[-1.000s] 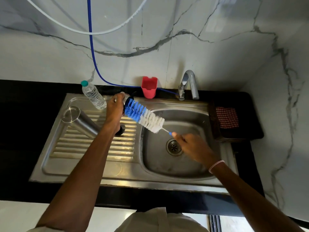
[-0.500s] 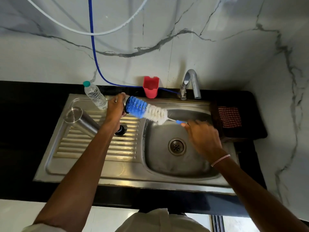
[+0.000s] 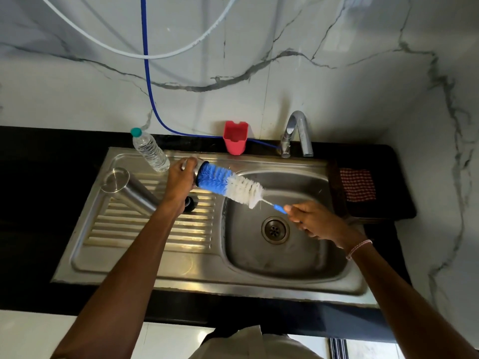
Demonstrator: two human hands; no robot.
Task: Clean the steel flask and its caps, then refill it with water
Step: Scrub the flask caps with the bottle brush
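The left grip (image 3: 181,180) is curled round a small steel cap (image 3: 196,170), holding it above the back of the drainboard (image 3: 145,229) with its open side facing right. The blue end of a bottle brush (image 3: 228,183) is pushed into that opening. The white bristles run down and to the right over the edge of the basin (image 3: 285,260). The right grip (image 3: 313,221) pinches the thin blue handle (image 3: 279,208) at the brush's far end, above the basin and just beside the drain (image 3: 274,229).

The steel flask (image 3: 134,189) is on the drainboard to the left of the left grip. Its round end faces the camera and its other end is hidden behind the forearm, so I cannot tell whether it stands or lies. A black cap (image 3: 190,203) sits on the drainboard ribs, partly covered by the left wrist.

A clear plastic bottle (image 3: 150,152) with a green lid stands at the back left corner of the sink (image 3: 207,283). Behind the sink, on the black surface (image 3: 51,177), are a red holder (image 3: 235,137) and a steel tap (image 3: 298,133). A blue hose (image 3: 146,73) runs down the marble wall towards the tap. To the right of the basin, a checked cloth (image 3: 357,183) lies on a dark tray (image 3: 388,211).
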